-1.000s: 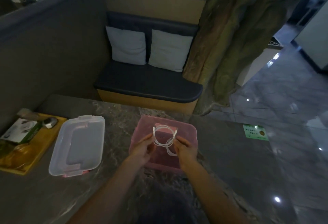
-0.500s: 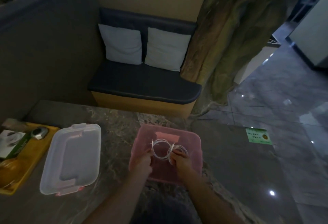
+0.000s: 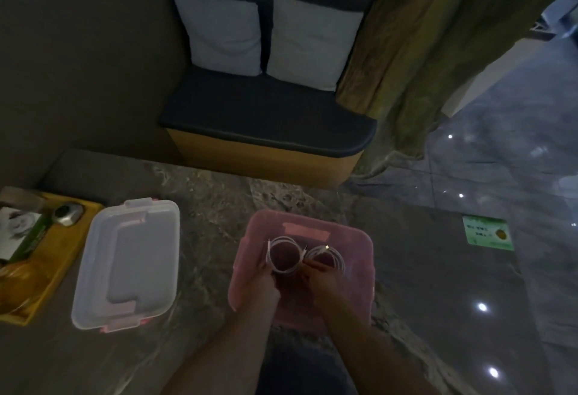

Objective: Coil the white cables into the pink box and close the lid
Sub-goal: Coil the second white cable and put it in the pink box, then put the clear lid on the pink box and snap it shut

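The open pink box (image 3: 359,247) stands on the marble table in front of me. Both hands reach into it. My left hand (image 3: 261,285) holds a round coil of white cable (image 3: 283,255) on the box's left side. My right hand (image 3: 322,282) pinches a second white cable coil (image 3: 328,257) on the right side. The two coils sit side by side, touching or nearly so, low inside the box. The clear lid (image 3: 128,264) with pink clips lies flat on the table to the left of the box.
A yellow tray (image 3: 56,257) with a green-and-white packet and a small metal object (image 3: 67,213) sits at the table's far left. A cushioned bench (image 3: 266,119) with two pillows lies beyond the table. Glossy floor with a green sticker (image 3: 488,233) is to the right.
The single overlapping bundle held above the box has been parted into two side-by-side coils and lowered into the box. My head has tilted downward.
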